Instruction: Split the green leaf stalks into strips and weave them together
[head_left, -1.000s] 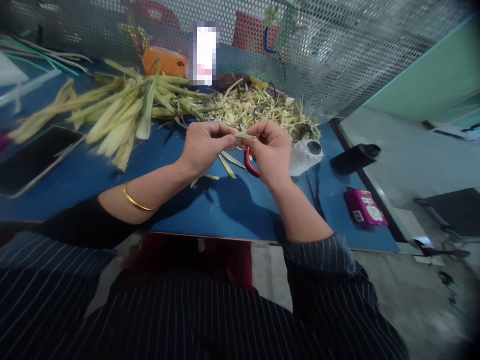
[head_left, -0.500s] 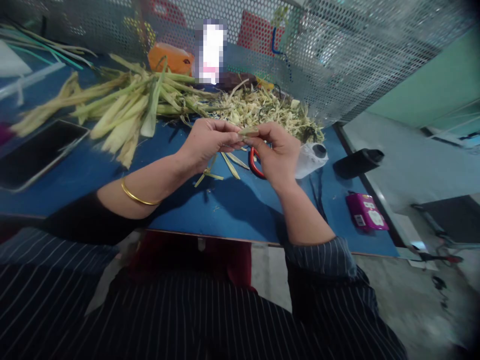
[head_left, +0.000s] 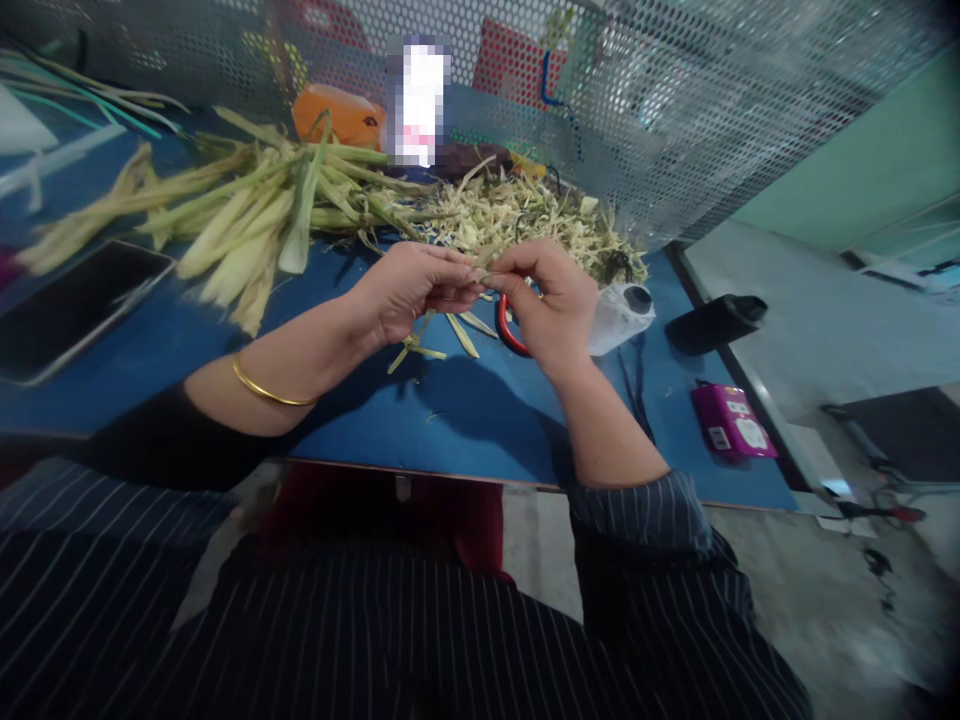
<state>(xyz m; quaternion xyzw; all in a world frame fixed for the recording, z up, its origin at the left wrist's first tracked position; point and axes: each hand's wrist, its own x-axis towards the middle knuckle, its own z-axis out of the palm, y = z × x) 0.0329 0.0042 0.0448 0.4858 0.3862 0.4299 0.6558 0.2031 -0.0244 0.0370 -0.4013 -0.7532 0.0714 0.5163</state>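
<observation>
Fingertip to fingertip over the blue table (head_left: 480, 420), my left hand (head_left: 409, 290) and my right hand (head_left: 551, 300) pinch a small piece of corn husk (head_left: 486, 276) between them. Both hands are closed, and the fingers hide most of the piece. Red-handled scissors (head_left: 507, 328), partly covered by my right hand, lie beneath it. Cut husk strips (head_left: 463, 336) rest on the table below my fingers, with a knotted strip (head_left: 411, 350) under my left hand. Behind my hands spreads a heap of shredded husk (head_left: 517, 210).
Long corn husks (head_left: 247, 215) are piled at the left, near a dark phone-like slab (head_left: 82, 310). A white roll (head_left: 622, 315), a black cylinder (head_left: 716, 325) and a purple packet (head_left: 731, 420) stand or lie at the right. A perforated metal screen (head_left: 637, 110) borders the back.
My fingers have shifted slightly on the husk piece, and less of it shows between them. My left forearm has moved a little to the left. Other things lie as before.
</observation>
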